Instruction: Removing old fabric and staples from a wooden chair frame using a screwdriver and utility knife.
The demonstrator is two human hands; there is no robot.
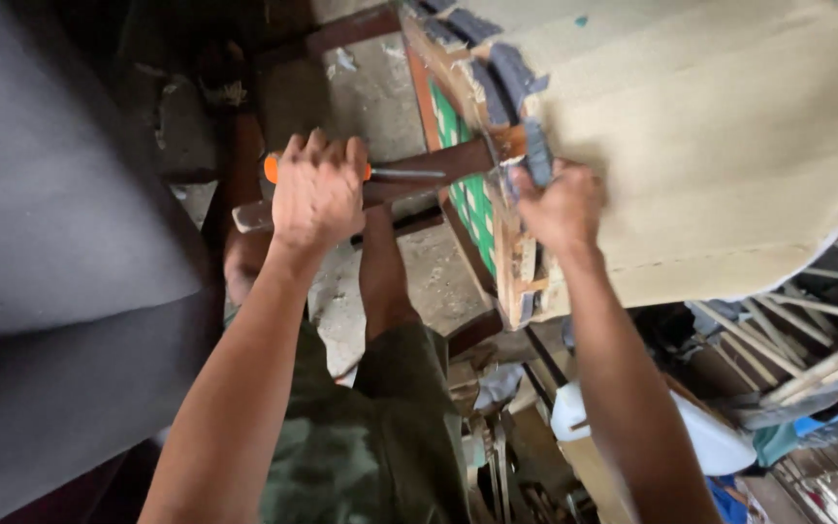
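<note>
Seen from the head camera, a person in green shorts works at an upturned upholstered chair [691, 146], its beige fabric [729, 126] bulging toward the upper right edge of the view and its wooden frame [511, 262] turned toward the worker. The left hand [317, 189] is clenched round the orange handle of a screwdriver [380, 173], whose metal shaft points right, toward the frame's near edge. The right hand [563, 206] is closed on the frame edge, pinching a strip of grey webbing [535, 150] just where the shaft's tip arrives; the tip itself is hidden behind the strip and fingers. Further grey strips [511, 73] stand loose and frayed along the frame's upper edge, and a green patterned lining [467, 184] shows inside the frame, which suggests that stripping of the underside is partly done, while the beige cover looks to be in place over most of the seat. Dark wooden chair legs [438, 160] cross behind the hands. A large grey sheet [60, 243] fills the left side of the view, bare concrete floor [380, 97] lies beyond, and a white plastic container [710, 437] sits among loose timber slats [817, 340] at the lower right corner.
</note>
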